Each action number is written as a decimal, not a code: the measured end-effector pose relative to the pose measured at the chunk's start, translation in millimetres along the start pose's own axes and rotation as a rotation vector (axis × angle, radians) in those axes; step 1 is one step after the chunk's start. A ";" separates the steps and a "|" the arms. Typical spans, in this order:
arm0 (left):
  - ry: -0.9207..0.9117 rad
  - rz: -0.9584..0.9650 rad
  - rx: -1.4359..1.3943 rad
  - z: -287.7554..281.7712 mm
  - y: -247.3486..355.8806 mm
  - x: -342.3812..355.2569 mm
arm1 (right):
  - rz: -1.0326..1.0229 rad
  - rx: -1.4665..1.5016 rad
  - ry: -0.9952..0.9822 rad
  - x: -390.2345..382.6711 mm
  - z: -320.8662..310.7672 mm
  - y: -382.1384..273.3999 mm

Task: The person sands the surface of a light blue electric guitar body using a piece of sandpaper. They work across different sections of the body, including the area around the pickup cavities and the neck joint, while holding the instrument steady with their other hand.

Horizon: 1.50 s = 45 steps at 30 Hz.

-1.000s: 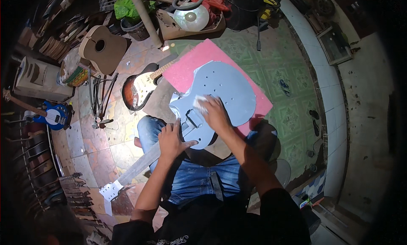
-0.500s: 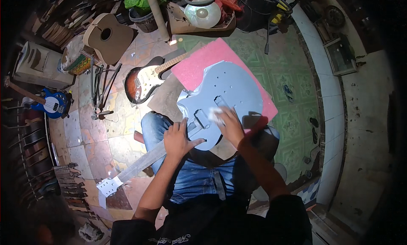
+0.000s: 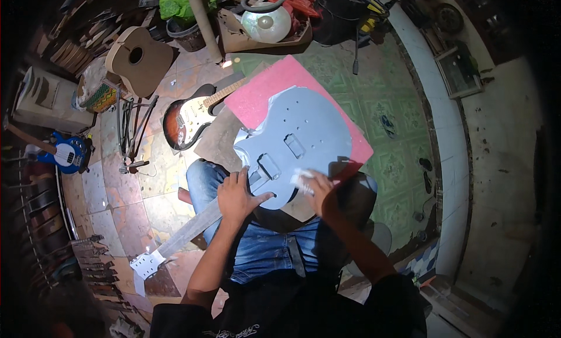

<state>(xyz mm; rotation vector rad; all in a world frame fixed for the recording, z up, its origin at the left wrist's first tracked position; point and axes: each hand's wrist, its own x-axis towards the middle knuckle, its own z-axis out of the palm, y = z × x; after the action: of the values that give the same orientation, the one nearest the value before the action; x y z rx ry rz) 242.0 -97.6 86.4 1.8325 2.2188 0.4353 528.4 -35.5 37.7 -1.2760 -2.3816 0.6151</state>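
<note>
The left hand (image 3: pixel 236 196) lies flat, fingers spread, where the neck meets the grey guitar (image 3: pixel 295 145) across the person's lap. The right hand (image 3: pixel 318 189) presses a white pad (image 3: pixel 301 179) on its lower edge. Beyond lie a pink board (image 3: pixel 266 92) and a sunburst guitar (image 3: pixel 187 122).

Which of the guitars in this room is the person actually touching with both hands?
The unfinished grey guitar across the lap. The left hand and right hand rest on it; the sunburst, blue and bare wooden ones lie apart, untouched.
</note>
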 end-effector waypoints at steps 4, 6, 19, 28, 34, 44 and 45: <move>0.027 0.029 -0.012 3.6 3.7 1.7 | 0.535 -0.248 -0.006 47.4 -7.9 114.4; 0.027 0.031 -0.012 7.7 2.8 0.2 | 0.360 -0.029 0.488 47.8 -13.0 125.0; -0.024 0.007 0.033 9.2 13.9 1.6 | 0.525 0.008 0.620 28.4 -22.5 168.1; 0.024 -0.010 0.066 9.2 -2.9 -6.4 | 0.149 -0.096 0.249 7.7 4.2 36.2; 0.026 0.056 0.042 20.1 21.5 3.6 | 0.715 -0.029 0.682 17.1 -25.1 204.3; 0.016 0.007 0.064 9.3 7.7 -1.0 | 0.058 -0.167 0.275 23.6 -3.1 72.2; 0.021 0.007 0.072 8.7 8.7 -2.4 | 0.274 -0.176 0.264 37.7 -9.9 91.4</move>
<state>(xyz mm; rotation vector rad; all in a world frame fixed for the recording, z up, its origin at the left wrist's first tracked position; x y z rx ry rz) 253.6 -97.8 81.5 1.8800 2.2708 0.3817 576.2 43.6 1.4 -1.6642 -2.0994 0.2912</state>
